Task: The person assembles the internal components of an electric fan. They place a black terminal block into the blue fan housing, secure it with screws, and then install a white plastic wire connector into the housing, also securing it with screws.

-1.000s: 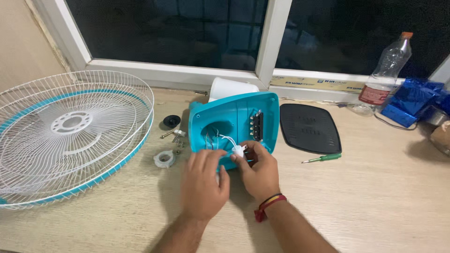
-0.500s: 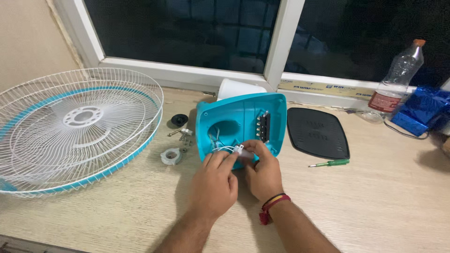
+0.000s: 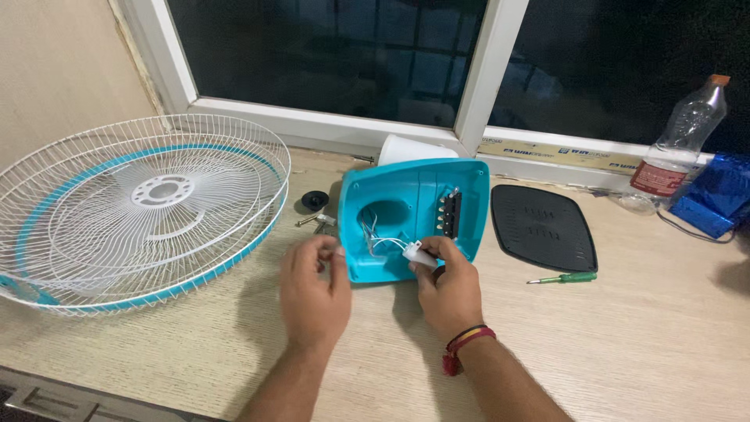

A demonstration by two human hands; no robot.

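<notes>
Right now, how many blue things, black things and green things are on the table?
Blue: 2, the fan housing and the shiny blue packet
Black: 2, the flat cover plate and the round knob
Green: 1, the screwdriver
Total: 5

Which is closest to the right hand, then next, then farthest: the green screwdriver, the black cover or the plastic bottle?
From the right hand:
1. Green screwdriver, on the table just to its right.
2. Black cover, lying flat farther back on the right.
3. Plastic bottle, far right by the window.
</notes>
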